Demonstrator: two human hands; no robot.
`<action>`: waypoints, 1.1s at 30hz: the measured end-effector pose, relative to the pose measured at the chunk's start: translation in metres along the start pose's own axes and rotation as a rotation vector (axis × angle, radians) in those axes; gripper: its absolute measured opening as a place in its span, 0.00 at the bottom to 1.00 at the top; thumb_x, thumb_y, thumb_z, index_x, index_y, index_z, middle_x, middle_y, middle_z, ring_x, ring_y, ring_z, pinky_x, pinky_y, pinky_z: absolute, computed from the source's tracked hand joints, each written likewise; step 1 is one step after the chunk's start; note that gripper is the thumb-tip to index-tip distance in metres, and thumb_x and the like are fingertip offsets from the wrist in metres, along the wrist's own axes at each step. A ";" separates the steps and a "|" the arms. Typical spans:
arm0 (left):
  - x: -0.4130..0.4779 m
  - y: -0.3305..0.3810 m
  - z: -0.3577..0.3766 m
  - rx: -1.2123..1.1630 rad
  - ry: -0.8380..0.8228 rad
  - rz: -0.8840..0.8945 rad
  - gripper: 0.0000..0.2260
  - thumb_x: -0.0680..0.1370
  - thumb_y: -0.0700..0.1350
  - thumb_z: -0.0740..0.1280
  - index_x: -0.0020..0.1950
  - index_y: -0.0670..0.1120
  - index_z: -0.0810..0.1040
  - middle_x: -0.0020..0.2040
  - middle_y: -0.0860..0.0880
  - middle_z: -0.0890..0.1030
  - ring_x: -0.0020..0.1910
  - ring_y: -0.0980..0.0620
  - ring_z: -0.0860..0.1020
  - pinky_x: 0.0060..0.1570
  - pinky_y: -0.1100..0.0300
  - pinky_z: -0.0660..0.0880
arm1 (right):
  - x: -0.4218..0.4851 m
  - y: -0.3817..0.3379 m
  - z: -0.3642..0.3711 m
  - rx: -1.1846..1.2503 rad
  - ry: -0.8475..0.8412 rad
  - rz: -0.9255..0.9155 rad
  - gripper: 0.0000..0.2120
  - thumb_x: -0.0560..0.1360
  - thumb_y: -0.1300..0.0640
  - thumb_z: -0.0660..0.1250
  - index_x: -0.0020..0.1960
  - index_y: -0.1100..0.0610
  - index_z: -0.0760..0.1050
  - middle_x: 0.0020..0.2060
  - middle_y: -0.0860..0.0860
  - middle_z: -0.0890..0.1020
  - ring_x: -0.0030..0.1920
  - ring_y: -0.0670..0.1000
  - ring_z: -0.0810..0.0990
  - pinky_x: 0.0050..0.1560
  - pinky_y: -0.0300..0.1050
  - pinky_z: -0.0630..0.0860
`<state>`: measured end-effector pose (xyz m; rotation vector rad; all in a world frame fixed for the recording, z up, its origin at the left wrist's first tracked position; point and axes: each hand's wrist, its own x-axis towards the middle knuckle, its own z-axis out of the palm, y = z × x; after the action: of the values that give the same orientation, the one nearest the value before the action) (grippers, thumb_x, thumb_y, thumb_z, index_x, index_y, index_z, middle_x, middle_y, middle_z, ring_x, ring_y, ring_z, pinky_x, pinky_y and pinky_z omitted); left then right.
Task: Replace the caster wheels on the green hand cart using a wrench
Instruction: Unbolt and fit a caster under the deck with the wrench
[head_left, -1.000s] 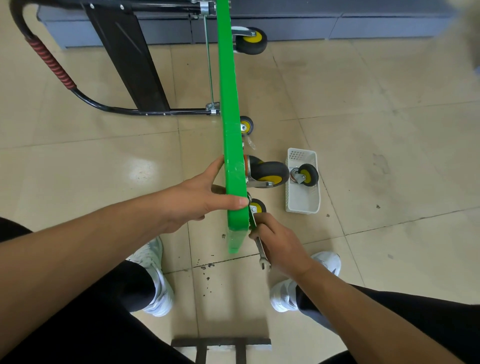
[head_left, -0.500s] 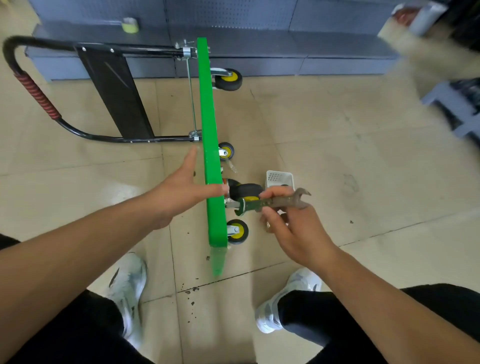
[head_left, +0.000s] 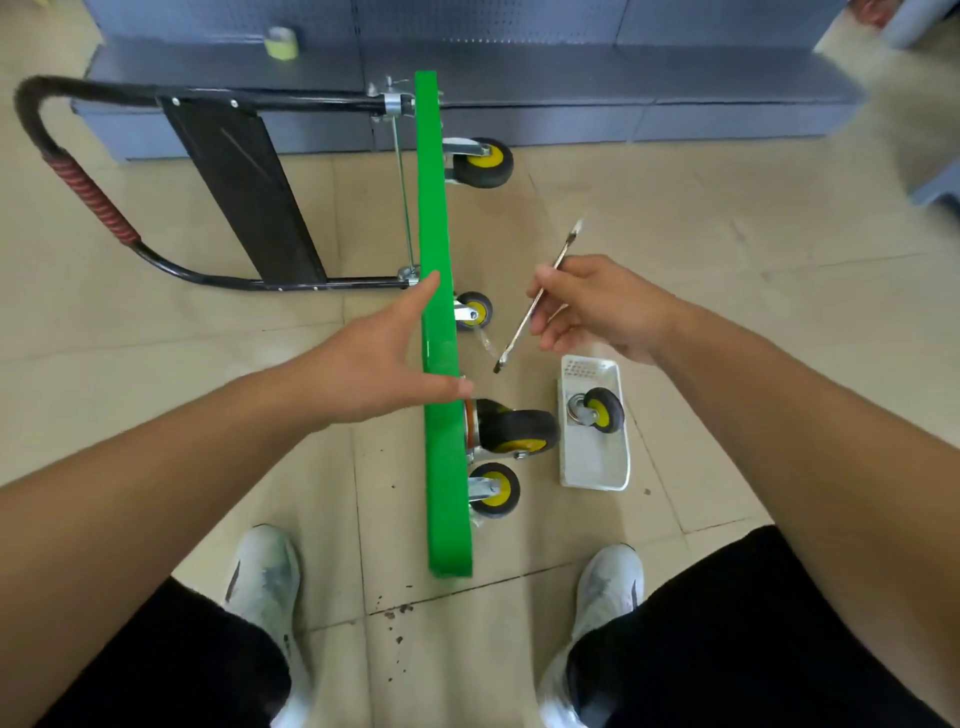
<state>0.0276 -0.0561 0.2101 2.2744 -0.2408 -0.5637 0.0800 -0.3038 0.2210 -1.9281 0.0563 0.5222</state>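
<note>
The green hand cart (head_left: 439, 312) stands on its side on the floor, deck edge up, with its black handle (head_left: 72, 187) lying to the left. Several yellow-hubbed caster wheels stick out to the right of the deck, the nearest small one (head_left: 496, 491) just below a large one (head_left: 514, 431). My left hand (head_left: 379, 358) holds the deck's top edge, thumb over the right side and fingers straight along the left. My right hand (head_left: 597, 309) is lifted clear of the cart and pinches a metal wrench (head_left: 530, 312), which slants down toward the deck.
A white plastic basket (head_left: 592, 467) lies on the tiles right of the cart and holds a loose caster wheel (head_left: 597, 413). A grey shelf base (head_left: 571, 88) runs along the back with a roll of tape (head_left: 281, 41) on it. My two shoes (head_left: 265, 577) flank the deck's near end.
My right hand has lifted the wrench away from the near caster wheel and raised it up to the right. My left hand has slid farther up the deck edge.
</note>
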 end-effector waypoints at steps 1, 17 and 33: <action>0.003 -0.003 -0.003 0.056 -0.029 -0.005 0.52 0.68 0.63 0.75 0.80 0.63 0.42 0.80 0.54 0.59 0.76 0.49 0.65 0.70 0.55 0.67 | 0.014 0.002 0.000 0.006 -0.011 0.025 0.14 0.87 0.51 0.57 0.57 0.62 0.73 0.37 0.57 0.82 0.32 0.52 0.81 0.35 0.43 0.80; 0.028 -0.003 -0.010 0.387 -0.026 0.040 0.48 0.67 0.72 0.68 0.81 0.63 0.46 0.81 0.57 0.40 0.79 0.52 0.55 0.74 0.59 0.57 | 0.099 0.037 0.023 -0.019 -0.300 0.165 0.15 0.87 0.48 0.56 0.53 0.59 0.73 0.32 0.55 0.80 0.30 0.52 0.78 0.33 0.43 0.75; 0.023 0.001 -0.011 0.394 -0.149 0.016 0.52 0.59 0.78 0.65 0.77 0.71 0.44 0.75 0.63 0.25 0.76 0.55 0.62 0.63 0.69 0.61 | 0.114 0.068 0.038 0.106 -0.380 0.328 0.17 0.87 0.46 0.56 0.51 0.59 0.75 0.31 0.53 0.78 0.28 0.50 0.76 0.28 0.39 0.72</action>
<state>0.0530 -0.0581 0.2100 2.6066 -0.4790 -0.7300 0.1512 -0.2750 0.1066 -1.6952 0.1538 1.0762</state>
